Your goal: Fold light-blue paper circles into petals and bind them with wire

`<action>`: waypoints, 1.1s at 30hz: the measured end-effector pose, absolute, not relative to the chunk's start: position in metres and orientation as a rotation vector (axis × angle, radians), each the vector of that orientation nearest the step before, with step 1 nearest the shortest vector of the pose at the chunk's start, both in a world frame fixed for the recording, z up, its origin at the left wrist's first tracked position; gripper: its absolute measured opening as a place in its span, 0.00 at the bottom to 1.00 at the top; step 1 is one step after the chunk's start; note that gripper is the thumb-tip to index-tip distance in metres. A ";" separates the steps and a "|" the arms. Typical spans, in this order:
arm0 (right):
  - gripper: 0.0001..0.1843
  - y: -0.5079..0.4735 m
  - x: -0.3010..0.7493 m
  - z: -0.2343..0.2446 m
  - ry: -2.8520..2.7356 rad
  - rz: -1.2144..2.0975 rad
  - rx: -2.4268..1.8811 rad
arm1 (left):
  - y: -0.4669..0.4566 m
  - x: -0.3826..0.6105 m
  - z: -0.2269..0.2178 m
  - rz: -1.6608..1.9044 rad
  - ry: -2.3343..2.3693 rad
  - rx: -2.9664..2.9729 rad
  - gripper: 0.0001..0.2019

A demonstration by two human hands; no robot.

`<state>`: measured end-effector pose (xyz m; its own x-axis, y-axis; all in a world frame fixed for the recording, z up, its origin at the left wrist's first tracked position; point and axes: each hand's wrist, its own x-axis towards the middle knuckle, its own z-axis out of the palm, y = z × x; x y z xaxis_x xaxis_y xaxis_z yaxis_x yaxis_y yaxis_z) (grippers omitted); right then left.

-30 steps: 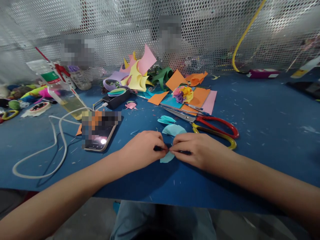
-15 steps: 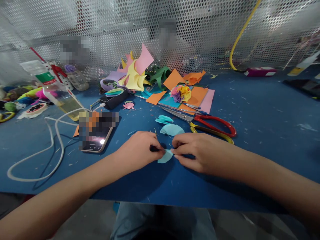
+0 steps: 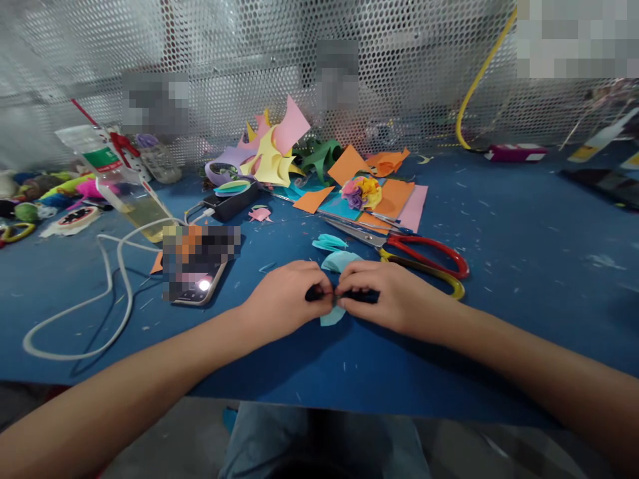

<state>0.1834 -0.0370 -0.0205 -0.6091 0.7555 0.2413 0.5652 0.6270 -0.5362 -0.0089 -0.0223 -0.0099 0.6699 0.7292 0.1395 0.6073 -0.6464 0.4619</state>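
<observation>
My left hand [image 3: 287, 299] and my right hand [image 3: 384, 296] meet at the middle of the blue table [image 3: 524, 253], both pinched on a small light-blue paper piece [image 3: 331, 315] that hangs below the fingertips. A thin dark thing shows between the fingers; I cannot make out what it is. Just beyond my hands lie two more light-blue paper pieces [image 3: 335, 251]. Red-and-yellow scissors [image 3: 419, 256] rest to the right of them.
A phone [image 3: 197, 266] with a white cable [image 3: 100, 286] lies left of my hands. Behind are a heap of coloured paper [image 3: 279, 150], a paper flower [image 3: 362, 191], a power bank [image 3: 230, 197] and a plastic bottle [image 3: 120, 179]. A perforated metal screen [image 3: 399, 66] closes the back.
My hands have come closer together over the light-blue paper piece, and the fingertips now touch. The view shifted slightly.
</observation>
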 end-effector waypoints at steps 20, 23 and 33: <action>0.06 -0.047 0.184 -0.003 -2.126 0.191 -0.924 | -0.026 -0.009 -0.002 1.379 0.698 2.567 0.02; 0.06 -0.049 0.182 -0.003 -2.088 0.235 -0.904 | -0.027 -0.009 -0.001 1.423 0.659 2.590 0.03; 0.06 -0.055 0.180 -0.003 -2.048 0.303 -0.875 | -0.032 -0.006 0.002 1.520 0.563 2.609 0.03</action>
<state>0.1800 -0.0548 -0.0027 -0.3800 0.6822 0.6247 0.4719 0.7238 -0.5033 -0.0058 -0.0317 0.0021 0.4439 0.3455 0.8268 0.2765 -0.9305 0.2403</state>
